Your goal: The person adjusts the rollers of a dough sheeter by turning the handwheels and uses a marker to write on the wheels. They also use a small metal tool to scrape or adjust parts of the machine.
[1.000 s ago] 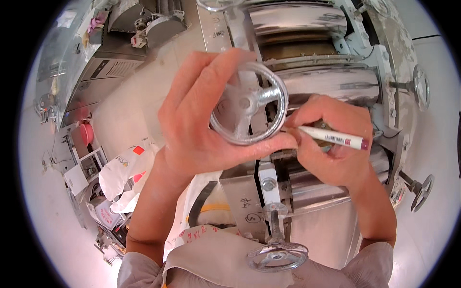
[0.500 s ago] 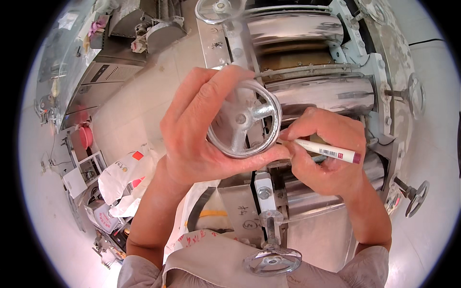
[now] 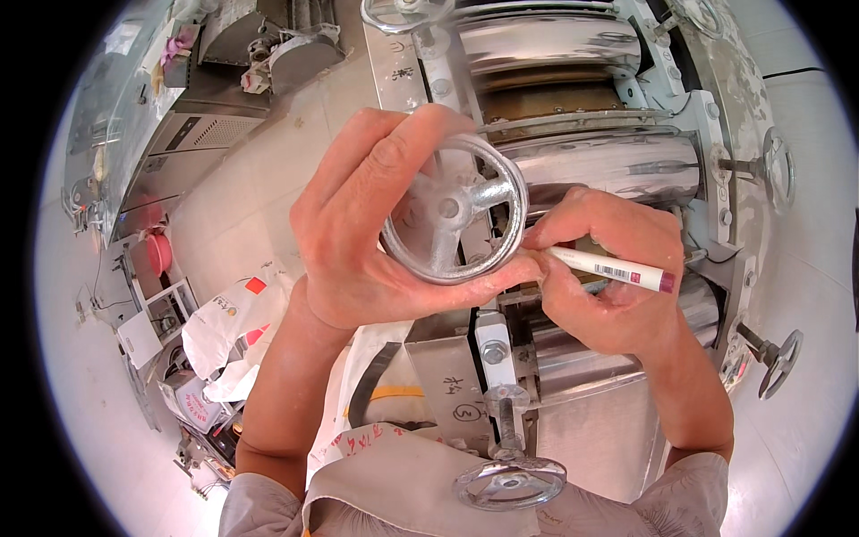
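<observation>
My left hand [image 3: 367, 224] is wrapped round a silver three-spoked handwheel [image 3: 450, 208], fingers over its far rim and thumb along the near rim. In my right hand [image 3: 613, 268] is a white marker pen [image 3: 604, 266] with a dark red end, pinched between thumb and fingers. The pen's front end points left at the wheel's right rim, next to my left thumb tip; its tip is hidden by my fingers. Beneath both hands lies a machine with shiny metal rollers [image 3: 599, 166].
Another handwheel [image 3: 510, 484] sits low, close to my body. More handwheels stick out on the right, one [image 3: 780, 364] lower and one [image 3: 778, 170] higher. White sacks [image 3: 228, 327] stand at left. A steel machine [image 3: 192, 134] stands at the far left.
Both hands have shifted slightly in the picture, the left a little up and left. The pen still rests at the wheel's right rim, its grip unchanged.
</observation>
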A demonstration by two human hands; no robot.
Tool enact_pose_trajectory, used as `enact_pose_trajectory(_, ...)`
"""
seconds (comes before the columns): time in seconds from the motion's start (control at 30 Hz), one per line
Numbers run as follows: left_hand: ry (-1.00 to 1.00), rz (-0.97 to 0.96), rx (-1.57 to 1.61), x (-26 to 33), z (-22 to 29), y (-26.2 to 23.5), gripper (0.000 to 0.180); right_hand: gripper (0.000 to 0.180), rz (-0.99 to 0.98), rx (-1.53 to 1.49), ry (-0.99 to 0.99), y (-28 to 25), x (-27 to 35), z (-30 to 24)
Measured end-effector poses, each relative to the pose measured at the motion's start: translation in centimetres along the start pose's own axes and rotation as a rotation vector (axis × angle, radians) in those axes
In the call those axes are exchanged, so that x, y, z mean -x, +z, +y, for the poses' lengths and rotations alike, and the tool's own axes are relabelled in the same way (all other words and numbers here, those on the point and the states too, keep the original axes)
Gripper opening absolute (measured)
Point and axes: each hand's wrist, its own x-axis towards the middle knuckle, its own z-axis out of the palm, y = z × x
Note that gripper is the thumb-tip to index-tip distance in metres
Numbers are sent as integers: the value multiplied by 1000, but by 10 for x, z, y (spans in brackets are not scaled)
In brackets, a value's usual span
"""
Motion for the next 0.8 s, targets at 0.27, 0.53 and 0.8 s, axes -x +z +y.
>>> enact_pose_trajectory(0.27, 26, -2, 45, 3, -7, 1, 101, 18, 2, 5, -12, 0, 0, 1)
enact_pose_trajectory(0.53, 33, -29, 84, 2, -10, -1, 101, 18, 8, -3, -4, 1, -1, 0)
enact_pose_trajectory(0.8, -55, -94, 95, -1, -2, -5, 102, 19, 19, 2, 74, 3, 1, -1)
